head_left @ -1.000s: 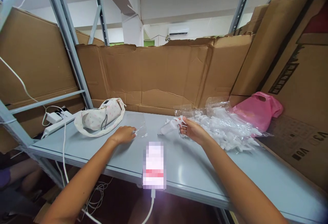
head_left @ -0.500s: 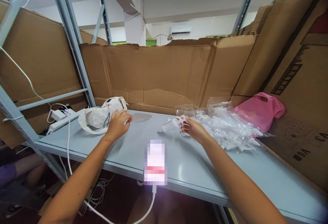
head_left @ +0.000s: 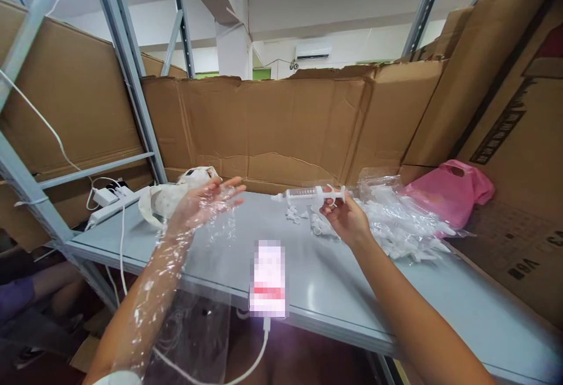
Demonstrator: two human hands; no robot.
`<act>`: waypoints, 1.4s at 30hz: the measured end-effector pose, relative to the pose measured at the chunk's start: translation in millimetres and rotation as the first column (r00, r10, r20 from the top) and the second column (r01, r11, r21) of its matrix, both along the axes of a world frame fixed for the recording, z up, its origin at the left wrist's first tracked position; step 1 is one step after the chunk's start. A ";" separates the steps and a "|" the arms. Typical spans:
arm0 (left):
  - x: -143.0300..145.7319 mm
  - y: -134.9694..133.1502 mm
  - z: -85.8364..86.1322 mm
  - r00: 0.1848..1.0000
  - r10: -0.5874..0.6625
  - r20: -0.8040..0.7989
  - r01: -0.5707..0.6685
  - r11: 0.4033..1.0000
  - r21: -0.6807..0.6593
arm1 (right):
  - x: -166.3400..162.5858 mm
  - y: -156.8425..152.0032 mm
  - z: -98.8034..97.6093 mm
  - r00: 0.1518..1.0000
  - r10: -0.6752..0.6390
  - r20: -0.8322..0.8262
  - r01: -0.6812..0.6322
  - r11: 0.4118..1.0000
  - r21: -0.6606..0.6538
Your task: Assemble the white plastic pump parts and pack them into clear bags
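Note:
My right hand (head_left: pixel 345 216) is closed around the ringed end of a clear plastic syringe (head_left: pixel 303 195), held level above the table with its narrow tip pointing left. My left hand (head_left: pixel 206 202) has its fingers stretched out toward the syringe, apart from it. Clear plastic film (head_left: pixel 160 267) lies over that hand and forearm and hangs below the table edge. Behind the left hand is a white cloth pouch (head_left: pixel 152 206), partly hidden. Small white plastic pieces (head_left: pixel 295 215) lie under the syringe. Beside my right hand is a clear bag of white plastic parts (head_left: pixel 396 226).
A blurred bright phone-like device (head_left: pixel 269 276) with a white cable stands at the front edge of the grey table (head_left: pixel 334 291). A pink bag (head_left: pixel 453 191) is at right. Cardboard walls (head_left: pixel 281 127) enclose the back; a power strip (head_left: pixel 114 206) lies at left.
My right hand has raised and levelled the syringe. My left hand has spread its fingers and moved slightly right and forward. Clear film now covers the left arm.

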State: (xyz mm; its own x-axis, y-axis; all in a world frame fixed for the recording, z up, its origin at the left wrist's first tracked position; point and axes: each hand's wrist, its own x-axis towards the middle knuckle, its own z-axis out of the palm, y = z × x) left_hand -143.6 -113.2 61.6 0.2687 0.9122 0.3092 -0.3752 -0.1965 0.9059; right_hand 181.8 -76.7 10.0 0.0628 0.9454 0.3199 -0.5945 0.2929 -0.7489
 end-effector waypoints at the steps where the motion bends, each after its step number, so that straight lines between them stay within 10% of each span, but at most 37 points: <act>1: 6.7 4.7 -5.8 0.998 -0.055 -0.006 0.055 0.996 -0.065 | -0.8 -3.1 2.8 0.999 -0.001 0.035 0.000 1.000 0.025; 8: 48.5 37.2 -38.2 0.957 -0.279 -0.072 0.256 0.938 -0.235 | -2.1 -14.9 10.8 0.984 0.047 0.170 -0.064 0.993 0.097; 21: 92.1 61.6 -33.0 0.885 -0.412 -0.214 0.359 0.900 -0.247 | 9.5 -10.9 9.8 0.950 0.045 0.310 -0.082 0.991 0.107; 42: 117.5 64.1 -71.6 0.942 -0.334 0.026 0.310 0.841 -0.443 | 30.7 4.3 6.4 0.928 0.011 0.372 -0.039 0.997 0.067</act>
